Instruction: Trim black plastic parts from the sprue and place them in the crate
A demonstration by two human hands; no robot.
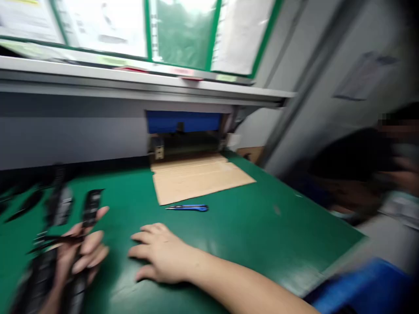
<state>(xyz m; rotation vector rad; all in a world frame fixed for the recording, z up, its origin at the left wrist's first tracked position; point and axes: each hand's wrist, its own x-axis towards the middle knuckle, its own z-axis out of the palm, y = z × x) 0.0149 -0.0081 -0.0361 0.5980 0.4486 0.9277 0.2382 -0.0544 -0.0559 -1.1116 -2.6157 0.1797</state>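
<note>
My left hand (80,253) is at the lower left over the green mat (262,226), fingers curled around a long black flat part (88,218) that sticks up past my fingertips. More black parts (60,205) lie blurred on the mat to its left. My right hand (160,255) rests palm down on the mat just right of the left hand, fingers slightly spread and holding nothing. A blue-handled cutter (190,208) lies on the mat beyond my right hand.
A flat sheet of brown cardboard (196,176) lies at the back, in front of an opening with a blue bin (183,121). Another person (369,170) is blurred at the right. A blue crate (366,288) sits at the lower right.
</note>
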